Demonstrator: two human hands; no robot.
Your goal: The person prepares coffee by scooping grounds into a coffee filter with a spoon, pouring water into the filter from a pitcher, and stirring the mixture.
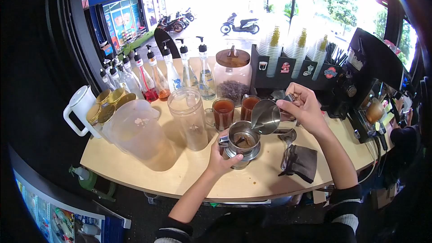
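Observation:
My left hand (219, 159) is closed around the lower part of a metal coffee drip filter (231, 131), its thumb on the wide rim plate. Dark wet coffee grounds (243, 140) show inside the filter. A small metal pitcher (264, 118) is gripped in my right hand (306, 108). It is tilted to the left with its lip over the filter's opening; whether liquid is flowing I cannot tell. Just behind stand two glass mugs of brown drink, one mug (223, 114) left of the other mug (249, 106). What is under the filter is mostly hidden by my fingers.
A spoon (287, 140) and a dark folded cloth (301, 163) lie to the right. On the left stand a tall clear jar (189, 123), a large plastic pitcher (139, 130) and pump bottles (173, 69). Behind are a lidded jar (233, 78) and a cup rack (294, 69).

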